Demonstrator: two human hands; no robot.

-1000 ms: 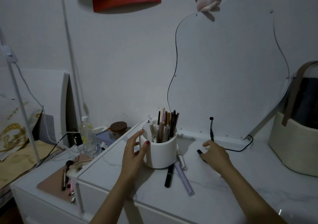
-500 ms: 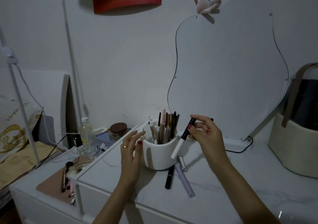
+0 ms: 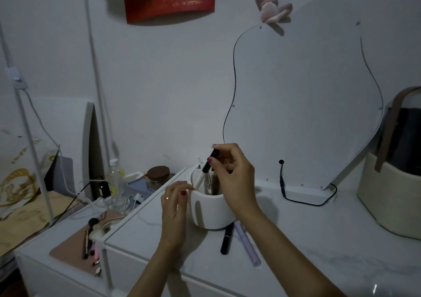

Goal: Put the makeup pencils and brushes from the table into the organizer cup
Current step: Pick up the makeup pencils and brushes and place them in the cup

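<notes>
A white organizer cup (image 3: 210, 212) stands on the marble table (image 3: 319, 251), with several pencils inside, mostly hidden by my right hand. My right hand (image 3: 232, 173) is over the cup's mouth, pinching a black-and-white makeup pencil (image 3: 206, 169) whose white end dips inside the rim. My left hand (image 3: 174, 203) rests against the cup's left side, fingertips touching the rim and holding nothing. On the table in front of the cup lie a black pencil (image 3: 227, 239) and a lilac pencil (image 3: 247, 243).
A wavy-edged mirror (image 3: 307, 102) leans on the wall behind, its black cable (image 3: 303, 202) trailing on the table. A woven basket (image 3: 391, 194) stands at the right. A lower shelf (image 3: 75, 246) at the left carries brushes, a bottle (image 3: 115, 180) and a jar (image 3: 158, 178).
My right hand picked the black-and-white pencil off the table, lifted it and moved left over the cup, lowering its white end inside. My left hand stayed at the cup.
</notes>
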